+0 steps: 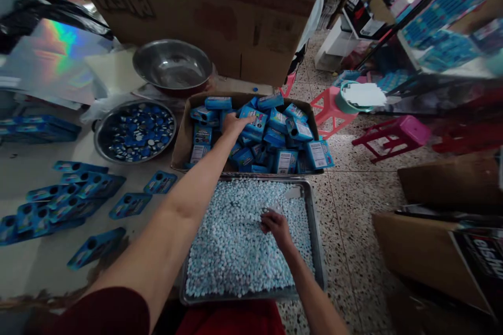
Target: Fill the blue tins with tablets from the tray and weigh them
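Observation:
My left hand (232,123) reaches into an open carton (181,142) heaped with small blue printed boxes. Its fingers are closed at the edge of one blue box (255,122) on top of the pile. Below the carton lies a metal tray (319,251) spread with small white and pale-blue pellets (236,251). Over the pellets my right hand (276,227) is closed, fingers curled together. Something thin and greyish shows at its fingertips, too blurred to name.
To the left stand a metal bowl of blue and silver caps (135,133) and a second metal bowl (173,65). Several flat-lying blue boxes (74,196) cover the table. A large cardboard box (220,15) rises behind. Pink stools (396,133) stand on the speckled floor at right.

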The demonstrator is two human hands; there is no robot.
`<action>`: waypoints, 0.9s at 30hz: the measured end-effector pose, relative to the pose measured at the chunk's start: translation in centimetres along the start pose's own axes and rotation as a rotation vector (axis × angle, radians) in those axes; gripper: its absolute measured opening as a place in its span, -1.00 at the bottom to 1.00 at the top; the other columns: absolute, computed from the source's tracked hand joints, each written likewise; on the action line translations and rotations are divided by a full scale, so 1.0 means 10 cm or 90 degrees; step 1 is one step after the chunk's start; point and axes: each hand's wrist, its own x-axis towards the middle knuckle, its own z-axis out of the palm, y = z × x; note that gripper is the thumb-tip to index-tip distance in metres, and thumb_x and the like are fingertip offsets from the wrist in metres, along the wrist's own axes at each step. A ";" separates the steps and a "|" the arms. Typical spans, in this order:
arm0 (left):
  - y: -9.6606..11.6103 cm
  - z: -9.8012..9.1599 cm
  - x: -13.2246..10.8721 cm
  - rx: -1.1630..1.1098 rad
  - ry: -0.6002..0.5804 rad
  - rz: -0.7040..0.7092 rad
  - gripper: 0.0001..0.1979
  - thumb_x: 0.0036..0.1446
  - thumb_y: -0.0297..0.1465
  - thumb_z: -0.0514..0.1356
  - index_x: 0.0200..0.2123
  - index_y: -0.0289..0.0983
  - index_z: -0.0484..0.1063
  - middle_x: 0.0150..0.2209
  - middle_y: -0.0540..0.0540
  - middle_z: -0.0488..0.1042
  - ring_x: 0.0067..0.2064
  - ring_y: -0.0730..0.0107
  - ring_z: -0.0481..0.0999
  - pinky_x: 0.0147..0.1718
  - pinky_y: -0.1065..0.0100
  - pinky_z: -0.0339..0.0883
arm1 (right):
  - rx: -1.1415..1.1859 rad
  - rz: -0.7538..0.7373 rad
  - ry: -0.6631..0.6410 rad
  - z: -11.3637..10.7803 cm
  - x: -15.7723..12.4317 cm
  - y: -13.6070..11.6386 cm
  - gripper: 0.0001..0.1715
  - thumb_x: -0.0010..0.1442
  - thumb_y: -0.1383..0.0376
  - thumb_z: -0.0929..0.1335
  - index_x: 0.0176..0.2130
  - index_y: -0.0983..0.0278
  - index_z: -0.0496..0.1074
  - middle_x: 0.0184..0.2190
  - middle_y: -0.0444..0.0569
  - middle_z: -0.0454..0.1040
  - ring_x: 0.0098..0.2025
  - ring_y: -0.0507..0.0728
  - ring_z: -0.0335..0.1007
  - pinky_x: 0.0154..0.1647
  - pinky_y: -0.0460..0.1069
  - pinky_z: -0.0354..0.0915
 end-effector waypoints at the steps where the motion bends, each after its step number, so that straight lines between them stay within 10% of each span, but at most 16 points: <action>1: 0.03 -0.08 -0.07 0.018 0.026 -0.005 -0.52 -0.11 -0.25 0.48 -0.13 -0.34 0.53 -0.17 -0.20 0.59 -0.06 0.11 0.55 -0.06 0.27 0.34 | 0.013 0.005 0.004 -0.04 -0.10 -0.02 -0.55 -0.14 -0.04 0.56 -0.40 0.26 0.57 -0.63 -0.12 0.48 -0.62 0.09 0.39 -0.55 -0.01 0.36; 8: 0.09 -1.29 -1.46 0.198 0.027 0.228 -0.48 -0.09 -0.29 0.47 -0.01 -0.21 0.52 0.01 -0.09 0.55 0.07 0.12 0.50 0.13 0.23 0.30 | 0.067 0.016 -0.054 -0.33 -0.70 -0.59 -0.60 -0.04 0.03 0.59 -0.32 0.26 0.63 -0.63 -0.09 0.51 -0.62 0.07 0.39 -0.54 -0.02 0.36; 11: -0.13 -1.57 -2.03 0.224 0.013 0.187 -0.55 -0.11 -0.35 0.45 -0.08 -0.20 0.53 -0.05 -0.10 0.56 0.03 0.11 0.52 0.13 0.20 0.32 | 0.028 0.001 -0.084 -0.37 -0.83 -1.04 -0.62 -0.03 0.06 0.59 -0.31 0.28 0.64 -0.61 -0.09 0.52 -0.61 0.05 0.40 -0.54 -0.05 0.37; 19: -0.93 -1.47 -2.57 -0.358 0.105 -0.470 -0.58 -0.10 -0.19 0.45 -0.20 -0.25 0.48 -0.27 -0.09 0.59 -0.28 0.33 0.57 -0.34 0.36 0.46 | -0.016 -0.006 -0.169 -0.25 -0.71 -1.60 -0.63 -0.04 0.12 0.61 -0.30 0.32 0.64 -0.52 -0.06 0.57 -0.60 -0.01 0.42 -0.58 -0.13 0.36; 27: -1.27 -1.20 -2.88 -0.489 0.114 -0.598 -0.62 -0.02 -0.11 0.46 -0.27 -0.22 0.50 -0.40 -0.12 0.55 -0.31 0.23 0.57 -0.42 0.28 0.49 | -0.044 0.019 -0.184 -0.11 -0.57 -1.49 -0.58 -0.09 0.12 0.62 -0.30 0.35 0.63 -0.53 -0.07 0.57 -0.60 -0.02 0.44 -0.58 -0.16 0.38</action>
